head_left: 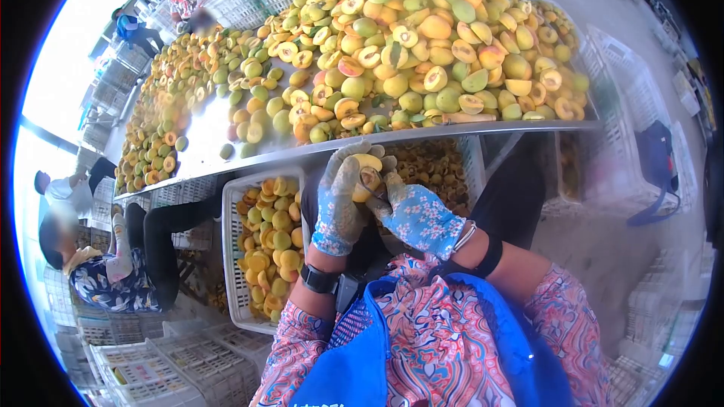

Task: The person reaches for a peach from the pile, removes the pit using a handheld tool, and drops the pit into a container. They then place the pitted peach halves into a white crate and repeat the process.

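Just below the metal table's edge, my left hand, in a glove with a blue flowered cuff, is wrapped round a yellow fruit half with its brown pit side showing. My right hand, in a matching glove, is closed at the fruit's right side. Its fingers seem to hold a small dark tool, too small and hidden to make out. Left of my hands, a white crate holds many fruit halves. Behind and below them lies a heap of brown pits.
A big pile of green and orange fruit covers much of the metal table. A person sits at the left, with others farther back. White crates stand at the lower left, and a large white crate at the right.
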`<act>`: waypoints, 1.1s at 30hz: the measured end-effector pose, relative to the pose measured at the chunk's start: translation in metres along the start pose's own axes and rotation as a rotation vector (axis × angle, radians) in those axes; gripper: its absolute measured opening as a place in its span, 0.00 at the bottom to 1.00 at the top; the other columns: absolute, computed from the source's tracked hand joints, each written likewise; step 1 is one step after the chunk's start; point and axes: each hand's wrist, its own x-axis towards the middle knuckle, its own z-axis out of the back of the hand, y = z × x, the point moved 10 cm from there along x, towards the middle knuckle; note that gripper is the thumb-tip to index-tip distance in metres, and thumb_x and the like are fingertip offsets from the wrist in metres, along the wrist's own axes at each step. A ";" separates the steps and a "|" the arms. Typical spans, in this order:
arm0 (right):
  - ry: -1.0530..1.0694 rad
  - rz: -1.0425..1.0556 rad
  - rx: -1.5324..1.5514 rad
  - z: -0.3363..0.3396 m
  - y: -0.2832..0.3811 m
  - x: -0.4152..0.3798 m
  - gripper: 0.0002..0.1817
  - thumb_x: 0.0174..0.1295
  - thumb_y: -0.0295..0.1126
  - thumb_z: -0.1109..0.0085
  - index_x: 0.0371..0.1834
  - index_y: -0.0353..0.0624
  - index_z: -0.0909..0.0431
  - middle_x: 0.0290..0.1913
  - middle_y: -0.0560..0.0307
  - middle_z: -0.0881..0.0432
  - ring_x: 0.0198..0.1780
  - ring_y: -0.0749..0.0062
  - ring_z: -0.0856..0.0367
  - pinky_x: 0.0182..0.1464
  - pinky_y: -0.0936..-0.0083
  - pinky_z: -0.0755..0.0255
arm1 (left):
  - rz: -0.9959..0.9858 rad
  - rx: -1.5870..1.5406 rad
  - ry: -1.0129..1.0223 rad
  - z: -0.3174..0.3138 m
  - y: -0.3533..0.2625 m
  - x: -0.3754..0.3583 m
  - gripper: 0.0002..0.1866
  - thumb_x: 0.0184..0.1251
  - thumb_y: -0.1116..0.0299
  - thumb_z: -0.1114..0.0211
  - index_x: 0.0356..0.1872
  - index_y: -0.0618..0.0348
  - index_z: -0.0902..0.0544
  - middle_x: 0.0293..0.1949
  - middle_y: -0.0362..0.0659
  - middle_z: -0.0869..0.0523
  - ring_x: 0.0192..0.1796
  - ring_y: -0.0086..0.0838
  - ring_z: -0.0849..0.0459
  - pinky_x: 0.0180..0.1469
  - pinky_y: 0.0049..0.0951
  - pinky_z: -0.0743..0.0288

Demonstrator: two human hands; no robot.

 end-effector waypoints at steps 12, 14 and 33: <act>0.070 -0.034 0.262 -0.003 -0.002 -0.002 0.17 0.62 0.33 0.45 0.48 0.31 0.27 0.35 0.31 0.19 0.40 0.35 0.20 0.38 0.50 0.25 | -0.117 0.400 -0.111 0.018 0.004 0.000 0.14 0.73 0.67 0.44 0.55 0.62 0.26 0.50 0.46 0.19 0.50 0.30 0.19 0.55 0.31 0.23; 0.125 -0.163 0.632 -0.021 -0.022 -0.006 0.16 0.65 0.35 0.45 0.50 0.35 0.28 0.29 0.49 0.18 0.24 0.57 0.20 0.29 0.63 0.26 | -0.093 0.359 -0.116 0.025 0.008 0.001 0.16 0.71 0.67 0.41 0.56 0.62 0.26 0.53 0.46 0.20 0.55 0.29 0.21 0.58 0.31 0.24; 0.828 -0.639 1.682 -0.027 0.035 -0.043 0.10 0.68 0.38 0.47 0.29 0.52 0.32 0.14 0.68 0.39 0.11 0.81 0.44 0.15 0.78 0.45 | -0.149 0.213 0.093 -0.011 -0.009 -0.001 0.21 0.71 0.63 0.40 0.61 0.59 0.29 0.50 0.42 0.20 0.50 0.26 0.19 0.52 0.26 0.24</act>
